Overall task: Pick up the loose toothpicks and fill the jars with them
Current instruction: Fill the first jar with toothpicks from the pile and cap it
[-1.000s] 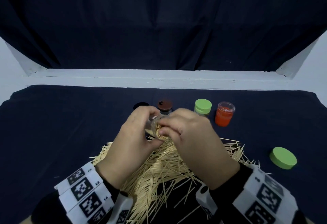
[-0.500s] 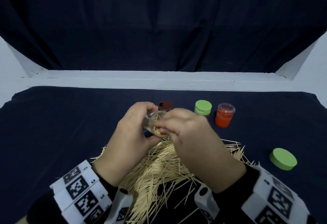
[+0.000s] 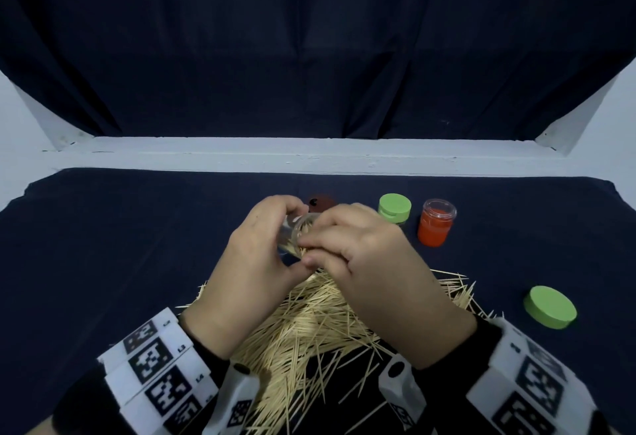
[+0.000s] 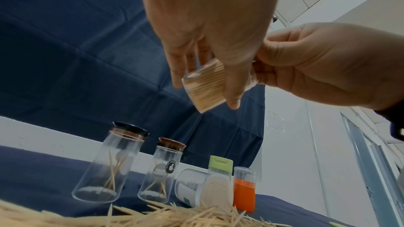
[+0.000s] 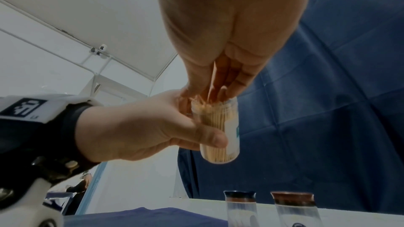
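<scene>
Both hands have lifted a little since a second ago, so the brown-lid jar (image 3: 321, 202) behind them is now mostly hidden and the black lid is out of the head view.

Dark cloth (image 3: 120, 245) covers the table. Loose toothpicks (image 3: 309, 324) lie in a wide heap on it, under and between the wrists.

Left hand (image 3: 254, 262) grips a small clear jar (image 5: 219, 130) off the table, thumb across its side, fingers curled behind. Jar is packed with toothpicks, mouth tilted toward the right hand.

Right hand (image 3: 371, 262) has its fingertips (image 5: 220, 92) bunched narrow at the jar mouth, pinching a few toothpicks there; how many, cannot tell.

At the far side: black-lid jar (image 4: 109, 163) and the brown-lid jar, each with only a few toothpicks; a clear jar on its side (image 4: 201, 191), touching the heap; green-lid jar (image 3: 394, 208); orange jar (image 3: 435, 224), open-topped. Loose green lid (image 3: 550, 307) sits well apart on the right.
</scene>
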Tool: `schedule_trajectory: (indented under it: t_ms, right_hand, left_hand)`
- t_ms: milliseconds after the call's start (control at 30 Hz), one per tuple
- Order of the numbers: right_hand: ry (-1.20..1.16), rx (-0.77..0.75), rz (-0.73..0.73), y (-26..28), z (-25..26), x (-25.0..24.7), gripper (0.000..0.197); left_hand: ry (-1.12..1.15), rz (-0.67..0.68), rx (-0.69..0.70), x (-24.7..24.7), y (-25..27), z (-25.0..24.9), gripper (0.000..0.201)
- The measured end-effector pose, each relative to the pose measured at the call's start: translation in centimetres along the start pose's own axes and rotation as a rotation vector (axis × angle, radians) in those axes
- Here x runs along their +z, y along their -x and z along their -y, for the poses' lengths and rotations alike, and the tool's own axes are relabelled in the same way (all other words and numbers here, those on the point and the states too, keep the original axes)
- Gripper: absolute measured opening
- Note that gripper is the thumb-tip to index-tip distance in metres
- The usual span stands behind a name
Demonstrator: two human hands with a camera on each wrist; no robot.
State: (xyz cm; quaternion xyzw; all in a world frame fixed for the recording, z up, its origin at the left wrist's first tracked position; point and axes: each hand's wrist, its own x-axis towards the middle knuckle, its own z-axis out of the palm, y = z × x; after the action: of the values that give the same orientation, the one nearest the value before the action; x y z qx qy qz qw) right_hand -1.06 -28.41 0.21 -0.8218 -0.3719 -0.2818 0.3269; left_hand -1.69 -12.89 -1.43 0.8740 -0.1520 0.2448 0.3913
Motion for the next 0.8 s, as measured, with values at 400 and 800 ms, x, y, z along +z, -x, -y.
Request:
schedule_trajectory:
  t_ms: [400,800]
  right_hand:
    - [-0.091,0.121,0.026,0.0,-0.4,-1.5,0.017]
    - [0.111,0.007,-0.051,0.0,-0.4,-0.8,0.012]
  left_hand:
    - [0.0,-0.005,0.004,0.1,0.0,0.2,0.054]
    - [-0.005,0.012,0.034,0.2,0.1,-0.3,0.054]
